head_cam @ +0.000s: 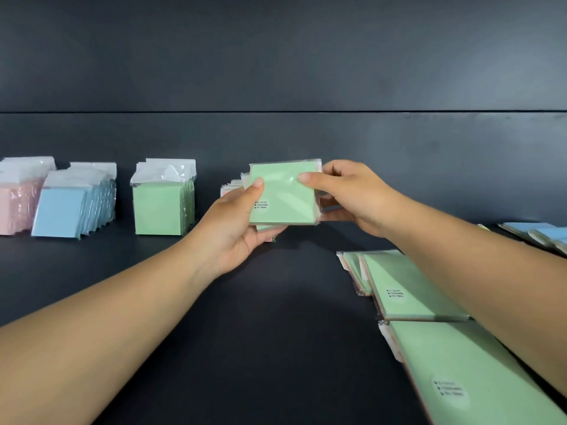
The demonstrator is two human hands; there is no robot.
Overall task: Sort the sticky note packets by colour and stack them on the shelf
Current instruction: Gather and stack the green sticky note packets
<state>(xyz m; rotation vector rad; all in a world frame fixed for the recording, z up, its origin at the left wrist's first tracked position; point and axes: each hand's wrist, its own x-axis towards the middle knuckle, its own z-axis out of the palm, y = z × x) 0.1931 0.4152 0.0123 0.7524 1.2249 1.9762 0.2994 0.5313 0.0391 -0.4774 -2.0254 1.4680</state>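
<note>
Both hands hold a green sticky note packet [283,194] in clear wrap above the middle of the dark shelf [276,332]. My left hand [236,228] grips its left edge, thumb on the front, with more packets underneath in the same hand. My right hand [346,194] pinches the packet's right edge. Upright sorted rows stand at the back left: pink packets [17,204], blue packets [70,207] and green packets [162,200].
Loose green packets [411,286] lie flat at the right, one large in the near right corner [466,375]. Blue packets [540,233] lie at the far right edge. A dark back wall [276,72] rises behind the shelf.
</note>
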